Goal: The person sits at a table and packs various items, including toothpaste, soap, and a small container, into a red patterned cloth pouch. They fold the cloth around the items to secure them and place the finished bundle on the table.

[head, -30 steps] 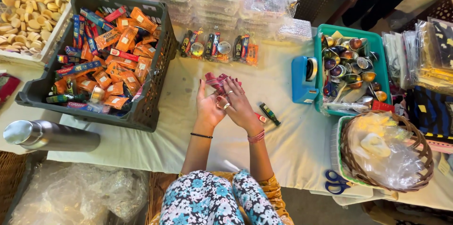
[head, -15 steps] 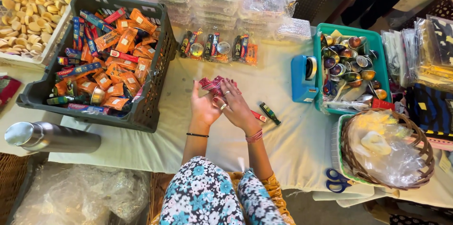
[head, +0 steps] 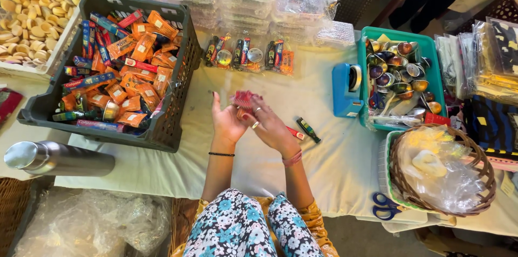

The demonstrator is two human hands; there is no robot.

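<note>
Centrally: left hand [head: 225, 122] and right hand [head: 270, 125], fingers curled together around small red packet [head: 244, 99], raised over white-clothed surface [head: 324, 154] for handling; beside: dark crate [head: 178, 122] of orange sachets, small green tube [head: 308, 129] lying loose

Both forearms are bare from the elbows down. The left hand [head: 225, 122] has a thin black band [head: 221, 154] round its wrist — narrow as a cord, maybe beaded, too small to tell. The right hand [head: 272, 126] wears a pale ring [head: 254, 125] on one finger and what looks like a second ring [head: 258, 110] on another. Round the right wrist sit pink and red bangles [head: 293, 159], stacked close together. The fingernails look painted dark red. Nearer the body the sleeves [head: 253, 230] start — dark blue cloth printed with white and pink flowers and small green leaves. Under them shows mustard-yellow cloth [head: 318, 224], gathered in soft folds.
</note>
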